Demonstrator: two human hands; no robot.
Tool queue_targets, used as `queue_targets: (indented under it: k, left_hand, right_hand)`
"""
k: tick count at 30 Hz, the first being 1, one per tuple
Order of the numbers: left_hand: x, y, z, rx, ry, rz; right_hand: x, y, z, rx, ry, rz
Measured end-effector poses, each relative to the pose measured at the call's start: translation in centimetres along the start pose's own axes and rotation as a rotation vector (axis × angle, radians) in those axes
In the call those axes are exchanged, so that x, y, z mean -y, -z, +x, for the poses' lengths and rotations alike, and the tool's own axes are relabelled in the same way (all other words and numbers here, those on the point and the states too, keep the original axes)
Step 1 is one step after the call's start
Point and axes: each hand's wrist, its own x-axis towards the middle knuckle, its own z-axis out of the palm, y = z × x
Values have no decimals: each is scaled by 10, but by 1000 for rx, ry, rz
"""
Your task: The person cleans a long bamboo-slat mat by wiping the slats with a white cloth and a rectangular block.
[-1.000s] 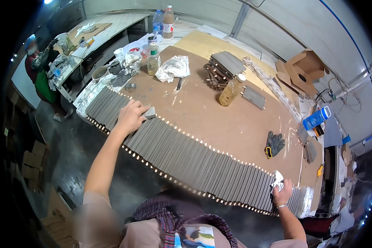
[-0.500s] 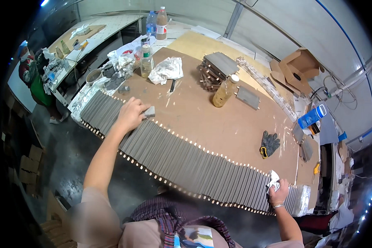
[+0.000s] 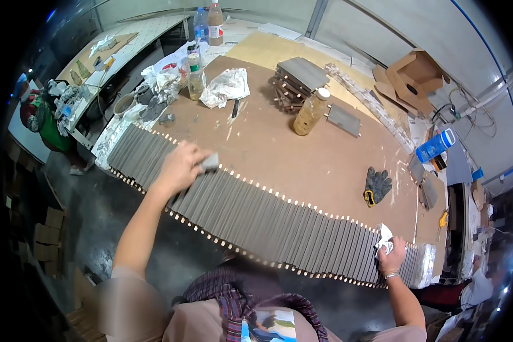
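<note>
A long row of narrow grey pieces [image 3: 256, 222] with pale pegs at both ends runs along the table's near edge, packed side by side. Over its left part, my left hand [image 3: 179, 168] is closed on a small grey block [image 3: 210, 162], slightly blurred, at the row's far edge. My right hand [image 3: 391, 259] rests at the row's right end, its fingers closed round a crumpled white cloth [image 3: 384, 236]. Wrapped in clear plastic, an end block [image 3: 426, 265] closes the row on the right.
A brown board [image 3: 268, 154] covers the table. On it are a bottle of yellowish liquid [image 3: 311, 112], stacked grey plates [image 3: 302, 74], a dark glove [image 3: 377, 186] and a crumpled white rag [image 3: 225, 88]. A blue bottle [image 3: 435, 145] lies at right. Another person [image 3: 45, 122] stands far left.
My left hand has shifted slightly right along the row with the grey block. The right hand keeps its hold on the white cloth; the whole view has shifted a little.
</note>
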Motion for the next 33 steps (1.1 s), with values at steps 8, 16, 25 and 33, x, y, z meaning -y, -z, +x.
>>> queue_targets:
  k: [8, 16, 25, 33]
  left_hand:
    - [-26, 55, -101, 287, 59, 15]
    - [-19, 11, -39, 23, -32, 121]
    - [-22, 21, -63, 62, -3, 124]
    - [-27, 32, -77, 147, 21, 91]
  right_hand:
    - [-1, 1, -3, -11, -23, 7]
    - [5, 2, 6, -40, 17, 14]
    - [2, -2, 1, -42, 18, 21]
    - [-4, -1, -1, -38, 17, 12]
